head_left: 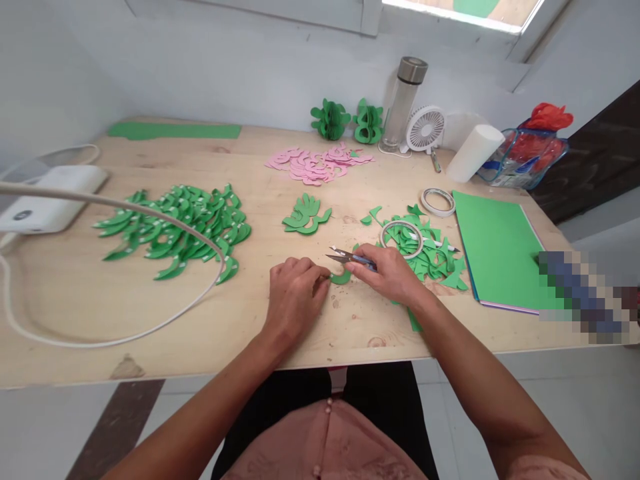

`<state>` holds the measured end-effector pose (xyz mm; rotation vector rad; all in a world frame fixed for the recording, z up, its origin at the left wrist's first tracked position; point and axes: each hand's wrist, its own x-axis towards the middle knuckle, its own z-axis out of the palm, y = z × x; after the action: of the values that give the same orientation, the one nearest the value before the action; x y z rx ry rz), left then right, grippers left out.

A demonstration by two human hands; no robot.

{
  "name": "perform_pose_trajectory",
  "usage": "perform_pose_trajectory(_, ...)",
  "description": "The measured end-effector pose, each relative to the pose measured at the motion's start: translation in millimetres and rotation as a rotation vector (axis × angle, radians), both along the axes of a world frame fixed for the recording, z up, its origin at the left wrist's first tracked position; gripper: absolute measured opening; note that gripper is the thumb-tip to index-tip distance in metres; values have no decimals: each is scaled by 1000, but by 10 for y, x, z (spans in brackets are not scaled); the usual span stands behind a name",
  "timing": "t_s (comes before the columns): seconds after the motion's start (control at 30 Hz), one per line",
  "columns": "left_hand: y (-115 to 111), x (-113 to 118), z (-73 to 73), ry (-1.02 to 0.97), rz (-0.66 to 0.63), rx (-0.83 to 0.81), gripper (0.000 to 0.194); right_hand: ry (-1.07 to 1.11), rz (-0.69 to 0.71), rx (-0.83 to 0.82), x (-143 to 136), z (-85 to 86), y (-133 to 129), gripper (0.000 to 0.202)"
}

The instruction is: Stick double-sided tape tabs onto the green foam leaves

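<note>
My right hand (pixel 387 272) is closed round small scissors (pixel 353 257), whose blades point left with a tiny white piece at their tips. Just below the blades lies a curved green paper piece (pixel 341 277). My left hand (pixel 296 293) rests on the table with its fingers curled, thumb and forefinger pinched at the left end of that green piece. Beyond my hands sits a small stack of green paper shapes (pixel 305 215). Green scraps (pixel 433 260) lie to the right, with a tape roll (pixel 401 240) and a white pen (pixel 435 243) on them.
At the left, a white cable (pixel 125 341) loops beside many green curved pieces (pixel 185 227) and a white box (pixel 55 197). Pink cutouts (pixel 320 165), a bottle (pixel 403 107) and a fan (pixel 425 129) stand or lie at the back. Green sheets (pixel 505 250) lie right.
</note>
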<state>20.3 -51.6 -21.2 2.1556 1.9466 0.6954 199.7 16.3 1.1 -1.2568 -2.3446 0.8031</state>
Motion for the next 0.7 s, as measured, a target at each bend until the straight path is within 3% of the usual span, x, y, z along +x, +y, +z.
perform_pose_trajectory(0.7,-46,0,-15,-31,-4,50,15,8,-9,21,5,-14,10,24)
